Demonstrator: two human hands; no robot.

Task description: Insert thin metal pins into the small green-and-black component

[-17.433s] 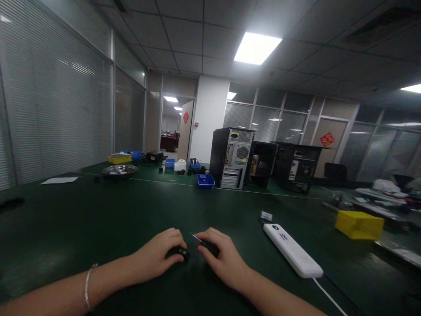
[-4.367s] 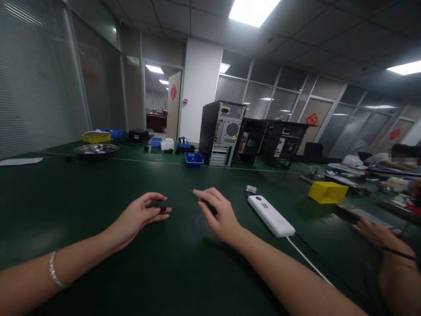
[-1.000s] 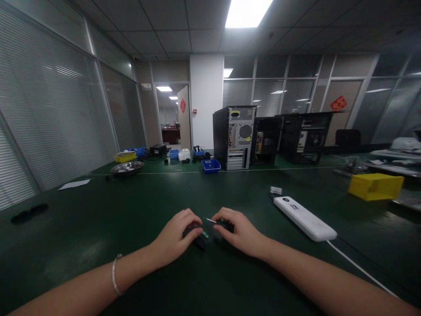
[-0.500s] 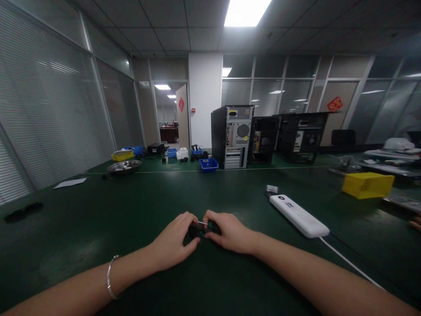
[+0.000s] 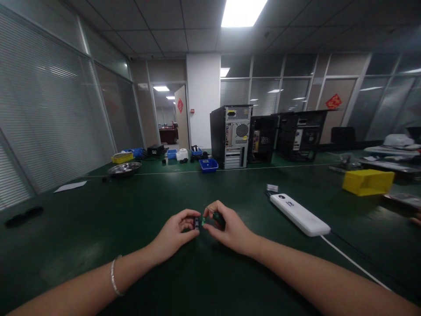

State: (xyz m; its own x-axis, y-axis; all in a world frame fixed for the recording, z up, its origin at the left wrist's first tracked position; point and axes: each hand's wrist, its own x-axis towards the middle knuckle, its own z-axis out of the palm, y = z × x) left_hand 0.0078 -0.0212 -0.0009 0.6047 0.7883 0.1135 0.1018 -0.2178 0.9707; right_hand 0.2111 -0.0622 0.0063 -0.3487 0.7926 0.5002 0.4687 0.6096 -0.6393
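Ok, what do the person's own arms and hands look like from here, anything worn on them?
Both forearms are bare, with no sleeves or gloves in view. The left hand has a thin silver bracelet around the wrist. The right hand shows no rings, watch or band, and its wrist is bare. No cables or markings show on either arm.

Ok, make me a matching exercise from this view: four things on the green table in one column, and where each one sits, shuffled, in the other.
Things:
1. small black part
2. white power strip
3. yellow bin
4. steel dish

Places:
A. far left, near the blinds
B. pinched in the left hand, close to the right hand
C. far right side of the table
D. just right of the hands, with a white cable running toward the camera

Pairs: 1-B, 2-D, 3-C, 4-A
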